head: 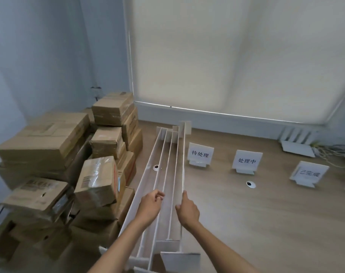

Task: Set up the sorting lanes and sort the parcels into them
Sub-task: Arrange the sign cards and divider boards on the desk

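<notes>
We find the right hand (187, 210) fingers pinching the outer divider board (183, 164) by its top edge. The left hand (150, 205) fingers curl at an inner board (161, 160), hold unclear. We judge the boards light, thin and bendy, so grip the edges. Parcels (96, 180) wait leftward.

Wooden desk (246, 223) here, long white divider boards (143, 184) standing on it, three label stands (246, 161) lined up alongside, router (297, 147) at the back.

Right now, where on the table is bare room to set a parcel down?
The table is bare right of the lane dividers, nearer than the three signs, and in a strip behind them. Crowded: left, parcels stacked beside the dividers; far right, router and cables.
</notes>
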A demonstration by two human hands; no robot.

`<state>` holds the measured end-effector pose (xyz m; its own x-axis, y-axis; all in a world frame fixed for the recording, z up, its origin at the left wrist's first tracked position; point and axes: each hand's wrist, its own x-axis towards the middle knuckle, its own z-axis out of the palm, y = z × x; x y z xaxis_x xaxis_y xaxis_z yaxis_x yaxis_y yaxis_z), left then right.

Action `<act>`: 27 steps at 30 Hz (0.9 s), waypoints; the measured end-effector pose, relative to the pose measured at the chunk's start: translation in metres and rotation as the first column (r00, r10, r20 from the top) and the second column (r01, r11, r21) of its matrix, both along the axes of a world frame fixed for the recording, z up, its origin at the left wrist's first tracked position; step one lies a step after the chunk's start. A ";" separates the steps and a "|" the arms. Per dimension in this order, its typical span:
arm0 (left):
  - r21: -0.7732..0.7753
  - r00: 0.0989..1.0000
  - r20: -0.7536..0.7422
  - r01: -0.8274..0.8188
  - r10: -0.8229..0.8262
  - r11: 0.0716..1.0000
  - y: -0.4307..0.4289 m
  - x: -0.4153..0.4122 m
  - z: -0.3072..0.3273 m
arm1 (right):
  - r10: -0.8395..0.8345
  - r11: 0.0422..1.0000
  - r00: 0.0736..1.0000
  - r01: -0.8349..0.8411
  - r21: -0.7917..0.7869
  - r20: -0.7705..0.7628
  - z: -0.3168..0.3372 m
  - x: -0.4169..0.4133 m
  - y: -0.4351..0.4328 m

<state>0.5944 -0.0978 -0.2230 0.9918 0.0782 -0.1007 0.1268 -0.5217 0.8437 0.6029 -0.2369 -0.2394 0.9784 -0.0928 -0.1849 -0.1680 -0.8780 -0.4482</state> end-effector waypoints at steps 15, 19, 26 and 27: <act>0.060 0.966 0.102 0.231 -0.237 0.971 -0.115 -0.025 0.052 | -0.226 0.968 0.939 0.188 0.164 0.258 0.075 -0.078 -0.112; 0.088 0.934 0.136 0.321 -0.331 0.943 -0.191 -0.044 0.059 | -0.270 0.962 0.911 0.239 0.136 0.310 0.084 -0.108 -0.179; 0.053 0.889 0.150 0.431 -0.434 0.901 -0.355 -0.095 0.061 | -0.323 0.946 0.880 0.299 0.124 0.348 0.090 -0.176 -0.331; 0.053 0.888 0.147 0.433 -0.436 0.900 -0.380 -0.104 0.059 | -0.321 0.947 0.879 0.299 0.115 0.352 0.091 -0.188 -0.356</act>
<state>0.4907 -0.4779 -0.1636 0.9303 -0.3634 0.0504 -0.2442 -0.5111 0.8241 0.4153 -0.5927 -0.1483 0.9010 -0.4025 0.1618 -0.2447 -0.7795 -0.5766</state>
